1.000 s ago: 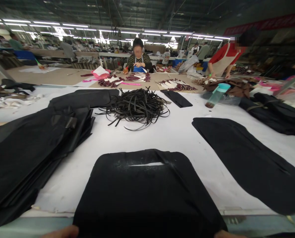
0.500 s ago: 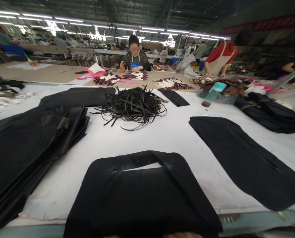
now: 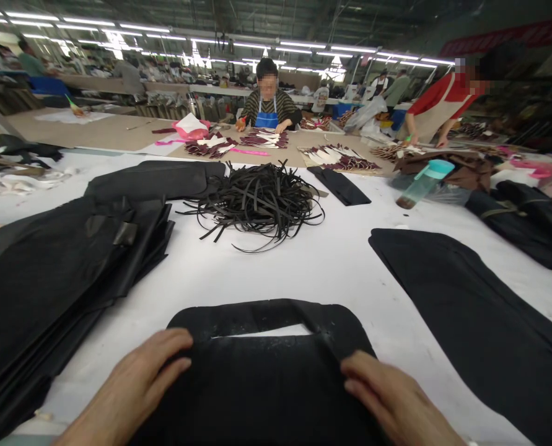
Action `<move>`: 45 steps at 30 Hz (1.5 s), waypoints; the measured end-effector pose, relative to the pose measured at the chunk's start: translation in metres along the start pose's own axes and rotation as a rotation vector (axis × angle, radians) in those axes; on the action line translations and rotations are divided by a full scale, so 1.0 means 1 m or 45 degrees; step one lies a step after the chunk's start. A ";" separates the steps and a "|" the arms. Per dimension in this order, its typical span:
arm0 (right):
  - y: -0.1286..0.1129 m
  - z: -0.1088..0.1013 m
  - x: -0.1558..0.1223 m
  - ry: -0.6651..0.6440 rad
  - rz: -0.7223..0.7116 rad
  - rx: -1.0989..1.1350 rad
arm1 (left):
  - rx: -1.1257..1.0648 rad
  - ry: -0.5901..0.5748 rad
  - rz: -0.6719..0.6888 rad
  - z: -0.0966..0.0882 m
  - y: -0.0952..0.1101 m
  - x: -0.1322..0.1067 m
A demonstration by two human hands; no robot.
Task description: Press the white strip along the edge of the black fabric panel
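Note:
A black fabric panel [image 3: 266, 384] with rounded far corners lies flat on the white-covered table in front of me. A slit [image 3: 271, 331] near its far edge shows white through it. On the panel's left edge rests my left hand [image 3: 140, 371], its fingers stretched forward and its thumb apart from them. My right hand [image 3: 382, 384] touches the right edge, fingers lightly bent and thumb slightly apart. Both hands are open on top of the fabric, and neither pinches it visibly. The panel's near end runs out of view.
Black panels are stacked at left [image 3: 48, 291], and another black piece [image 3: 471, 310] lies at right. A heap of black strips [image 3: 261, 201] is beyond. Farther back are a teal-lidded bottle [image 3: 424, 184], a tied black bundle [image 3: 526, 220] and two co-workers [image 3: 269, 108].
Both my hands have come up from the bottom edge onto the panel's sides. The camera view has shifted slightly, so the scene sits farther right.

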State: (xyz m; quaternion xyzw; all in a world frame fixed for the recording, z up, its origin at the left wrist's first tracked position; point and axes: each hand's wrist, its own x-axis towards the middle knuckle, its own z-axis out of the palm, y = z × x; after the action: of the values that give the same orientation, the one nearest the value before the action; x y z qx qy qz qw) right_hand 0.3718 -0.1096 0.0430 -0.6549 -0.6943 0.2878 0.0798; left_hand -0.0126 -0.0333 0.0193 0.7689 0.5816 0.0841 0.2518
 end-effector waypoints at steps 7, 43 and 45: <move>-0.018 -0.017 0.111 -0.045 -0.224 0.095 | 0.299 -0.166 -0.040 -0.003 0.003 0.082; 0.059 -0.021 0.087 0.027 0.191 -0.078 | 0.296 -0.161 -0.192 -0.003 -0.005 0.038; 0.067 -0.013 0.085 0.061 0.215 -0.028 | 0.300 -0.149 -0.208 -0.002 -0.002 0.037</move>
State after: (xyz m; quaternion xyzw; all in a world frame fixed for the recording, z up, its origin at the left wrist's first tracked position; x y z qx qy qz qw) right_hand 0.4249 -0.0257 -0.0026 -0.7187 -0.6374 0.2702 0.0647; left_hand -0.0032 0.0024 0.0140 0.7469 0.6323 -0.0503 0.1993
